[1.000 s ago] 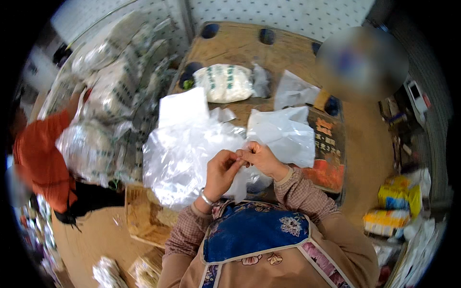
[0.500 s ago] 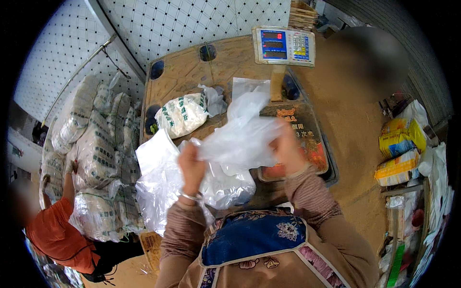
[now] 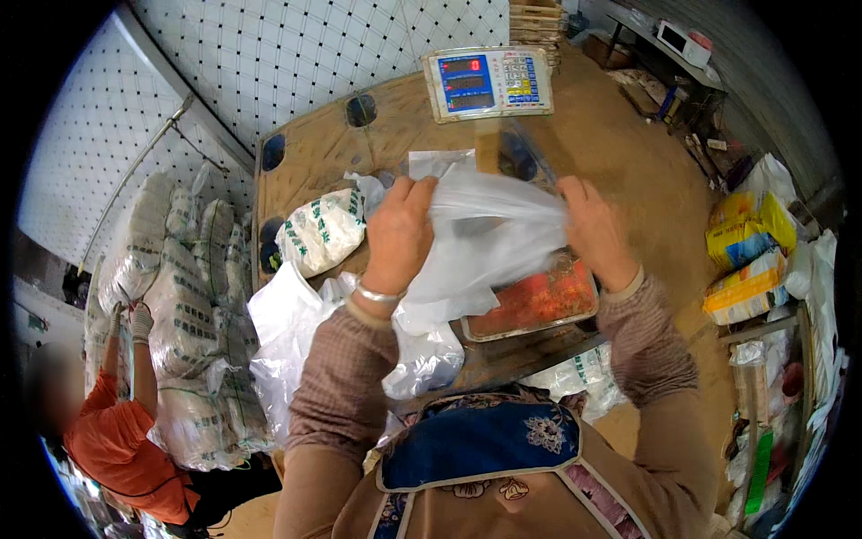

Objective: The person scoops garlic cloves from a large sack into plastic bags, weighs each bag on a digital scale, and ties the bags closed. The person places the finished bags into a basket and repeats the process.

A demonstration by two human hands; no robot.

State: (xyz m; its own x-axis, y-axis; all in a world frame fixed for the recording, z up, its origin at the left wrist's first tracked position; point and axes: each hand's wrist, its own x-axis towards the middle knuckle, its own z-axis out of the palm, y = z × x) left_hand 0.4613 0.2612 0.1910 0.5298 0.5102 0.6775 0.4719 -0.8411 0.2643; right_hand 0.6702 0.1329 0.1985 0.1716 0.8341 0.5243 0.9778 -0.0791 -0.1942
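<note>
Stretched between my two hands is a translucent white plastic bag (image 3: 494,229), its mouth spread wide and partly blurred. My left hand (image 3: 400,235) pinches one upper corner, and my right hand (image 3: 600,232) grips the opposite edge. Beneath the bag lies the red platform of a weighing scale (image 3: 539,301), half covered. Left of my left hand sits a filled white bag with green print (image 3: 321,232). Loose clear and white plastic bags (image 3: 285,332) lie by my left forearm, and another shiny plastic bag (image 3: 426,357) rests below the held one.
The scale's display (image 3: 489,83) stands at the table's far side. Large wrapped sacks (image 3: 184,310) are piled at the left, where a person in an orange shirt (image 3: 126,454) handles them. Yellow packages (image 3: 750,235) and a shelf stand at right. A green-printed bag (image 3: 584,375) is near my waist.
Both hands have moved up and apart, pulling the plastic bag wider. My head view has shifted, and the person in orange now has both hands against the sacks.
</note>
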